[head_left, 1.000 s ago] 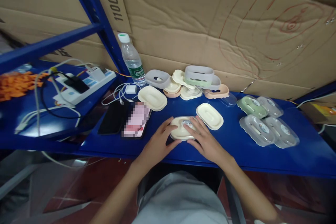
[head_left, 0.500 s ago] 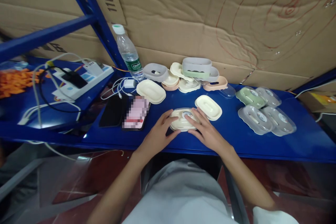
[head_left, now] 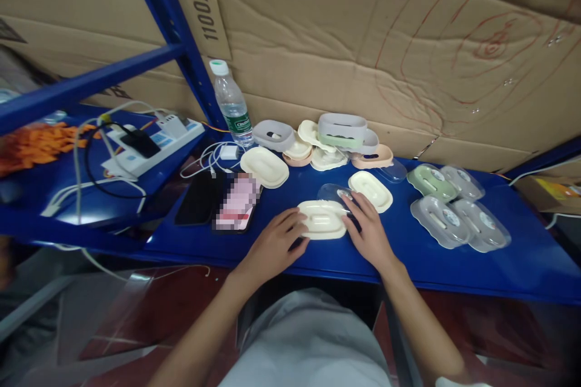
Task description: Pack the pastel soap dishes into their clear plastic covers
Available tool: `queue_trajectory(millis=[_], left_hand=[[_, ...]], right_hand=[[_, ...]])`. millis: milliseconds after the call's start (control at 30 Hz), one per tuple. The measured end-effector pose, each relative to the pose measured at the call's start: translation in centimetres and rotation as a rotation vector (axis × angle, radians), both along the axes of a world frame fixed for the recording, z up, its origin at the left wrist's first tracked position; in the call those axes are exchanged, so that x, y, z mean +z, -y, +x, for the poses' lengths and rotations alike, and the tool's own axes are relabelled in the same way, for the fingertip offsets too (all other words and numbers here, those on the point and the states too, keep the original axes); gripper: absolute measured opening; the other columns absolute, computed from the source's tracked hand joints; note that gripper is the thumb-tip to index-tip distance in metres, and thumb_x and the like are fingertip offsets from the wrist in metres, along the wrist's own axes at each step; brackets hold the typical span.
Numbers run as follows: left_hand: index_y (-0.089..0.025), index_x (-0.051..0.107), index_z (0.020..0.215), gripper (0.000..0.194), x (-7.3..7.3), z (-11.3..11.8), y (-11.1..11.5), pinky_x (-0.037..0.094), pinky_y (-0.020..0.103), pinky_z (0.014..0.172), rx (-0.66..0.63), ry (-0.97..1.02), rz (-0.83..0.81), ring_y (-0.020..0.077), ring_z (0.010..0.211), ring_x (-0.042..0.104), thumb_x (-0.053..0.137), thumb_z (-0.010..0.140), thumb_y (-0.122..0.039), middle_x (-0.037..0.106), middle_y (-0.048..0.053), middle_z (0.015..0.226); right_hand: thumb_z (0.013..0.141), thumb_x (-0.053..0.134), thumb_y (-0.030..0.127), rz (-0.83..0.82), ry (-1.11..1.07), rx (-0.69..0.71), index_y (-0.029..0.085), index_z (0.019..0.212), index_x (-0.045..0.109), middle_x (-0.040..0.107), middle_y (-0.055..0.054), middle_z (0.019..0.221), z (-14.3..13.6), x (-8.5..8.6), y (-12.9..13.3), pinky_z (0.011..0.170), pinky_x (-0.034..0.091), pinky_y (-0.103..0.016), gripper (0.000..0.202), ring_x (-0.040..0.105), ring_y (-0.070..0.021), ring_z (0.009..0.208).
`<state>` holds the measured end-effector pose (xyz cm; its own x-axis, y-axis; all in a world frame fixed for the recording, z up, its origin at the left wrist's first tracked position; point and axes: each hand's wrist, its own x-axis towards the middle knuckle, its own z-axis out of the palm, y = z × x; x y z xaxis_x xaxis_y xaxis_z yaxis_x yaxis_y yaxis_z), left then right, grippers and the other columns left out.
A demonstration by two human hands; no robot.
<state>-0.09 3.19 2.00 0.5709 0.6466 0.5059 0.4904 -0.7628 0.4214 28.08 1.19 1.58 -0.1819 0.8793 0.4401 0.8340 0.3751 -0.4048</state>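
Observation:
A cream oval dish with a raised bar in its middle lies in front of me on the blue table. My left hand grips its left end, thumb at the near edge and fingers on the far side. A clear plastic cover with a round sticker is apart from the dish, tilted just behind it. My right hand has its fingers on the right end of this cover, thumb close to the dish's right edge. Another cream oval piece lies behind my right hand.
Covered grey and green dishes stand grouped at the right. Along the cardboard wall lie grey bins, cream parts and a peach ring. To the left are a phone, a cable, a water bottle and a power strip.
The clear cover has come off the cream dish and moved back behind it with my right hand. My left hand stays at the dish's left end. The view has tilted slightly.

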Motion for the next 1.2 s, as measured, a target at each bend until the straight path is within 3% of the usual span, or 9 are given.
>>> queue_trajectory(millis=[133, 233, 400, 600, 767, 867, 967, 1033, 1200], left_hand=[[-0.022, 0.067, 0.1, 0.016, 0.8, 0.2, 0.4, 0.058, 0.047, 0.111, -0.042, -0.033, 0.011, 0.0285, 0.129, 0.065, 0.067, 0.089, -0.011, 0.074, 0.008, 0.119], [-0.021, 0.066, 0.096, 0.017, 1.1, 0.2, 0.6, 0.058, 0.045, 0.11, -0.048, -0.027, 0.002, 0.0277, 0.129, 0.065, 0.068, 0.085, -0.009, 0.074, 0.009, 0.119], [-0.021, 0.065, 0.098, 0.013, 1.0, 0.1, 0.6, 0.058, 0.046, 0.108, -0.048, -0.038, 0.014, 0.0285, 0.129, 0.066, 0.067, 0.088, -0.012, 0.073, 0.011, 0.121], [-0.021, 0.066, 0.105, 0.014, 0.8, 0.1, 0.5, 0.058, 0.047, 0.111, -0.046, -0.053, 0.018, 0.0287, 0.131, 0.065, 0.065, 0.093, -0.015, 0.073, 0.01, 0.122], [-0.02, 0.065, 0.105, 0.011, 0.7, 0.1, 0.3, 0.057, 0.047, 0.114, -0.042, -0.05, 0.006, 0.0288, 0.133, 0.064, 0.065, 0.095, -0.015, 0.072, 0.01, 0.124], [-0.021, 0.065, 0.106, 0.013, 0.7, 0.1, 0.3, 0.056, 0.045, 0.116, -0.061, -0.049, -0.014, 0.0284, 0.135, 0.063, 0.065, 0.095, -0.014, 0.071, 0.011, 0.126], [-0.02, 0.063, 0.121, 0.027, 0.8, 0.1, 0.5, 0.06, 0.045, 0.112, -0.033, -0.039, -0.021, 0.0293, 0.135, 0.064, 0.066, 0.095, -0.013, 0.067, 0.014, 0.137], [-0.02, 0.059, 0.133, 0.041, 0.8, 0.0, 0.7, 0.061, 0.047, 0.109, 0.026, 0.004, 0.0, 0.0316, 0.138, 0.063, 0.07, 0.094, -0.015, 0.057, 0.018, 0.151], [-0.025, 0.055, 0.143, 0.055, 0.9, -0.1, 0.9, 0.06, 0.048, 0.111, 0.055, 0.107, 0.059, 0.0349, 0.15, 0.052, 0.077, 0.093, -0.019, 0.038, 0.02, 0.168]], right_hand=[[0.112, 0.043, 0.034, 0.006, 0.041, -0.045, 0.029, 0.162, 0.048, 0.046, -0.011, 0.169, 0.6, 0.4, -0.5, 0.129, 0.035, -0.062, 0.051, 0.038, -0.0306, 0.16], [0.112, 0.045, 0.037, 0.048, 0.064, -0.049, 0.025, 0.16, 0.052, 0.052, -0.012, 0.164, 1.6, 2.5, -2.4, 0.128, 0.039, -0.059, 0.05, 0.044, -0.0313, 0.156], [0.108, 0.051, 0.042, 0.154, 0.132, -0.071, 0.02, 0.151, 0.06, 0.064, -0.016, 0.151, 4.1, 7.5, -8.5, 0.121, 0.044, -0.059, 0.049, 0.056, -0.035, 0.144], [0.099, 0.065, 0.05, 0.136, 0.128, 0.043, 0.021, 0.157, 0.054, 0.047, -0.018, 0.167, 5.8, 11.1, -16.2, 0.125, 0.037, -0.062, 0.066, 0.044, -0.0371, 0.155], [0.099, 0.065, 0.042, 0.164, 0.021, 0.114, 0.02, 0.124, 0.076, 0.074, -0.014, 0.135, 4.9, 12.1, -18.7, 0.116, 0.05, -0.054, 0.035, 0.068, -0.0326, 0.129], [0.101, 0.065, 0.042, 0.325, -0.035, 0.05, 0.023, 0.122, 0.077, 0.074, -0.013, 0.133, 3.9, 13.1, -16.3, 0.117, 0.049, -0.054, 0.031, 0.066, -0.032, 0.131], [0.102, 0.067, 0.04, 0.387, -0.05, 0.011, 0.027, 0.126, 0.075, 0.073, -0.01, 0.136, 2.5, 13.0, -10.5, 0.12, 0.047, -0.055, 0.029, 0.064, -0.0313, 0.134], [0.101, 0.069, 0.035, 0.328, -0.041, 0.018, 0.028, 0.126, 0.076, 0.073, -0.008, 0.136, 1.5, 11.4, -5.7, 0.122, 0.046, -0.056, 0.027, 0.063, -0.031, 0.137], [0.1, 0.071, 0.027, 0.117, -0.091, 0.033, 0.031, 0.128, 0.074, 0.074, -0.007, 0.134, -0.3, 4.3, 3.6, 0.115, 0.054, -0.055, 0.029, 0.063, -0.0304, 0.138]])
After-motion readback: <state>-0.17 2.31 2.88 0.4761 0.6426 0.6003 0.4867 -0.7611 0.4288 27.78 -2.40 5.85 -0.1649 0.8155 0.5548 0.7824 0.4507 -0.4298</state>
